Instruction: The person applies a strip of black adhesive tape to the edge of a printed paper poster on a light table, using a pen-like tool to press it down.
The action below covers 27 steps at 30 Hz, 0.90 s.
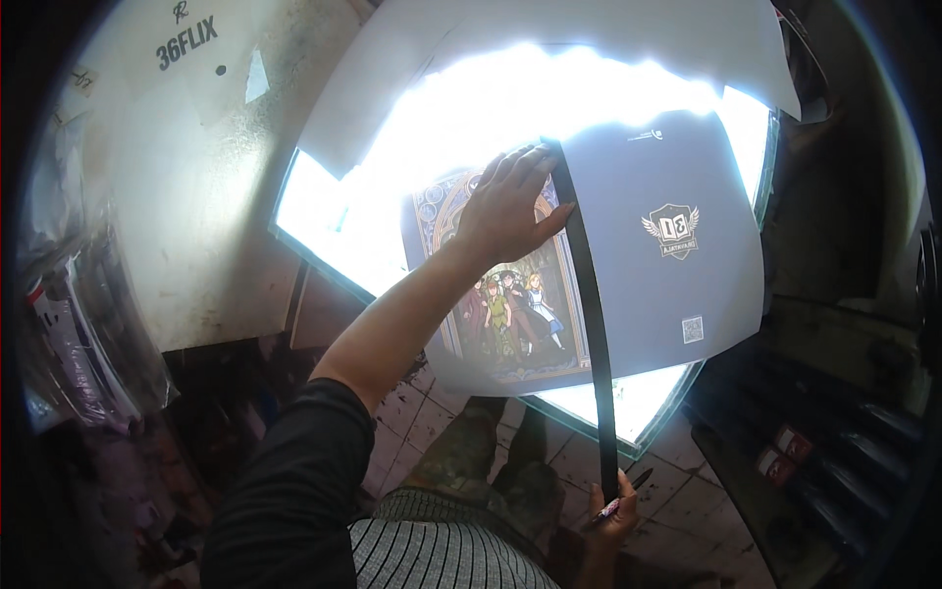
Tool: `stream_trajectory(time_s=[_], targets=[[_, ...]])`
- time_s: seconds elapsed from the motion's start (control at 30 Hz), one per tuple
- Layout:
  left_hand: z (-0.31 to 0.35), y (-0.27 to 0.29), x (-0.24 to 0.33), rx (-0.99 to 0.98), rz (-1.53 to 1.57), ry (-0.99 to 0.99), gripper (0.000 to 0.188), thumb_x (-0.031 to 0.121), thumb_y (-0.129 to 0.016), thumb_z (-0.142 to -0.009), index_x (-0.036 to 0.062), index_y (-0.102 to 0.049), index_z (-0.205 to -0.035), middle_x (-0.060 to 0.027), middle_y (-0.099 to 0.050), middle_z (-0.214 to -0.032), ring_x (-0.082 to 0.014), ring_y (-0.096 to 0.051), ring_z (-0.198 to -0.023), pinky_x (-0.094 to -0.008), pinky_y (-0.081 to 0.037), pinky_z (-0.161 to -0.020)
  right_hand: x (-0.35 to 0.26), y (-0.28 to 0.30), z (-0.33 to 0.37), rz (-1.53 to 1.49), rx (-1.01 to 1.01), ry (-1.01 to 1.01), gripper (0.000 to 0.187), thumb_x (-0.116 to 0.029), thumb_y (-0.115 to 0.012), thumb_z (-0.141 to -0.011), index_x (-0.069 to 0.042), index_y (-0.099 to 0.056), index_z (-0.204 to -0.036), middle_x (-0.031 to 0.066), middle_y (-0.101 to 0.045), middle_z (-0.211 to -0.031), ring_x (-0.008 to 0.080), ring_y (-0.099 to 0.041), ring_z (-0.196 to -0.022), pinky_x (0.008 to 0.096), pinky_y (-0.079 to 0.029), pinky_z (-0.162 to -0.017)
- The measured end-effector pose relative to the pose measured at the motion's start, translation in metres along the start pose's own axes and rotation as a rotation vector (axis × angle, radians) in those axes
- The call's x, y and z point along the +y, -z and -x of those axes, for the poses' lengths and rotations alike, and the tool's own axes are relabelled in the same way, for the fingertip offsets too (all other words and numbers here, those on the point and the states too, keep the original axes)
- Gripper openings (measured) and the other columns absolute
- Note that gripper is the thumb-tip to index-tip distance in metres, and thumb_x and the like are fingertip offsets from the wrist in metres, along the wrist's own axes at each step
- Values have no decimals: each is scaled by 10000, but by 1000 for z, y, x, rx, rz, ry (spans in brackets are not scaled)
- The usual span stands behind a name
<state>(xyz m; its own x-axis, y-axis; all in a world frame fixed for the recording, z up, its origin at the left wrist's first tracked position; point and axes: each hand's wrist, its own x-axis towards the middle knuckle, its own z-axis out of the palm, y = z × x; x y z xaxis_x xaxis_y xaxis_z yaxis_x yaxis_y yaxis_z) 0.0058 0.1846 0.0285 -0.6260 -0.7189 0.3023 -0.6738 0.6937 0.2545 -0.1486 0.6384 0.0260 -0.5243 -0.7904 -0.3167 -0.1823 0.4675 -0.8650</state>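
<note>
Left hand point(510, 201) lies flat on the printed sheet point(648, 304), fingers extended, thumb at the black strip point(589, 294) that runs across it; the sheet lies over a glowing panel point(648, 401). Right hand point(615, 515) grips a slim pen-like tool point(642, 479) and, apparently, the strip's near end.

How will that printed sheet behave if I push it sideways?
The printed sheet looks thin, so it would probably flex, especially where it overhangs the lit panel. It's likely light and quick to slide, though the left hand and black strip lying across it may resist.
</note>
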Motion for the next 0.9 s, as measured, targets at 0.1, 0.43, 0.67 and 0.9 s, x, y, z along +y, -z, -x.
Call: stream_trajectory(time_s=[0.1,0.43,0.67,0.9], targets=[[0,-1,-2,7,-1,-1,616,431,-651,-932,2,-523,-1356,-213,-509,-1426,-395,-454,-1345,-501,-363,-1135,-1,-4,-2,25,14,45,447,-77,-796,-849,28,-605,-1239,150,-714,-1018,183,-688,-889,315,-548,-804],[-5,0,-3,-2,-40,-19,624,438,-634,-944,-7,-518,-1365,-211,-506,-1432,-398,-440,-1359,-502,-360,-1138,-4,-7,-2,-7,20,28,419,-59,-770,-877,31,-605,-1251,132,-706,-1068,168,-668,-964,311,-532,-872],[-12,1,3,-56,27,-11,688,459,-681,-908,-10,-497,-1376,-231,-503,-1422,-412,-433,-1358,-514,-331,-1150,-1,-2,-3,61,40,48,426,-79,-785,-864,24,-616,-1240,128,-703,-1023,168,-673,-914,302,-534,-818],[-14,16,2,-186,72,-44,1136,639,-824,-700,-9,-327,-1489,-269,-364,-1501,-448,-311,-1408,-549,-251,-1174,-1,-3,-14,331,105,425,571,-122,-837,-813,-74,-519,-1285,196,-656,-1155,342,-692,-889,412,-569,-733]])
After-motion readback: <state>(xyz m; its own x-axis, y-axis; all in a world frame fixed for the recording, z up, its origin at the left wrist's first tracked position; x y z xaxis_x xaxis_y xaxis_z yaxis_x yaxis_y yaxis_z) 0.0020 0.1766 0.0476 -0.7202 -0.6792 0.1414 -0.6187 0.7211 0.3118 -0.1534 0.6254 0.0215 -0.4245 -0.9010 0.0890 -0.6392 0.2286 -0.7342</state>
